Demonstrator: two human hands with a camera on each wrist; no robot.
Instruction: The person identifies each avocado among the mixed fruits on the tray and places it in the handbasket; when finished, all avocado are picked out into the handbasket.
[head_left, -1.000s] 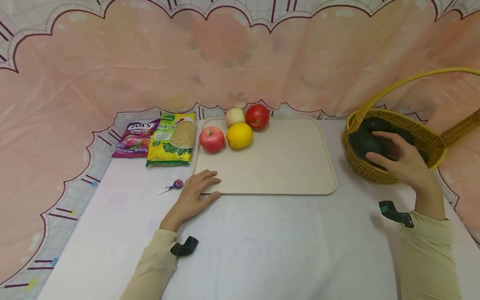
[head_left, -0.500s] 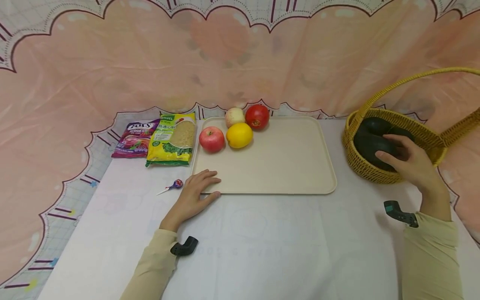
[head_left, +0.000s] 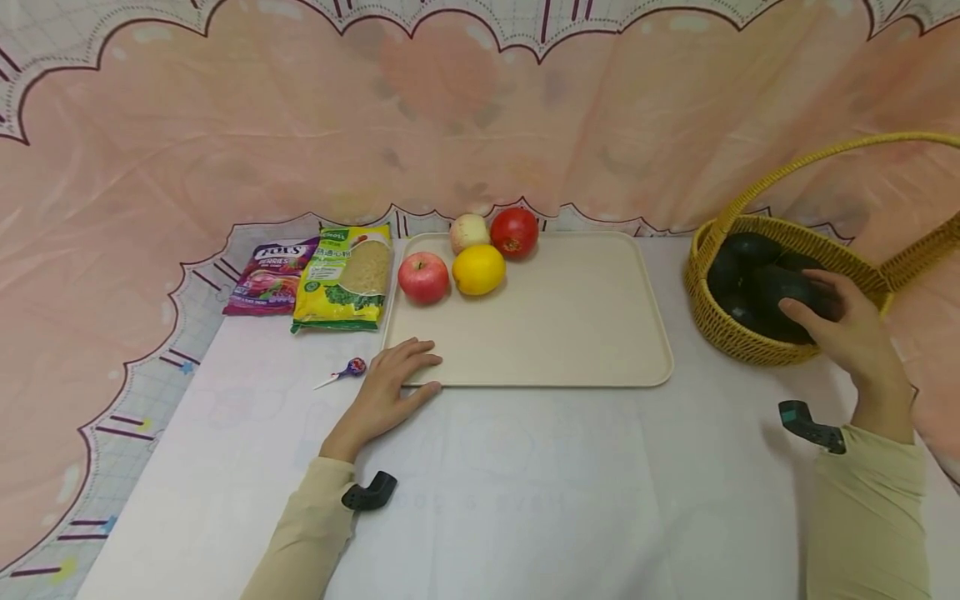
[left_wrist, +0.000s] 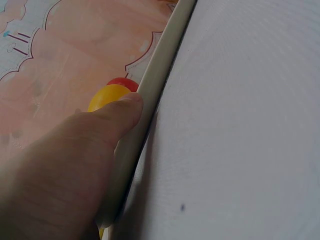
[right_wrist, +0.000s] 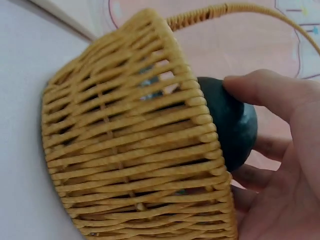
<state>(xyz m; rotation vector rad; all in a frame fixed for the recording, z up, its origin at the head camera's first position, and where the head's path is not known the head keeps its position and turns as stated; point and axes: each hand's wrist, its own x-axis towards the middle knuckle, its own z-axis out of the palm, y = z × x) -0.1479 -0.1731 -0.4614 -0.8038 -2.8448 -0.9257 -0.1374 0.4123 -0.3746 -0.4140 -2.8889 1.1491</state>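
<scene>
My right hand [head_left: 855, 325] grips a dark green avocado [head_left: 791, 292] inside the yellow wicker basket [head_left: 720, 333], thumb on the near side. In the right wrist view this avocado [right_wrist: 232, 122] shows above the basket's rim, with the fingers curled behind it. More dark avocados [head_left: 752, 248] lie around it, partly hidden by one another. My left hand [head_left: 390, 387] rests with spread, relaxed fingers on the front left corner of the beige tray [head_left: 570, 333]. In the left wrist view its thumb [left_wrist: 127, 112] lies along the tray's edge.
On the tray's back left are a red apple [head_left: 423, 277], a lemon [head_left: 479, 270], a pale round fruit [head_left: 470, 233] and a pomegranate [head_left: 514, 232]. Left of it lie a yellow-green packet [head_left: 343, 279], a purple candy bag [head_left: 270, 279] and a lollipop [head_left: 354, 368]. The basket's handle [head_left: 817, 158] arches high.
My right hand has shifted rightward within the basket, carrying the avocado with it. Other avocados at the basket's left have come into view. My left hand has stayed in place.
</scene>
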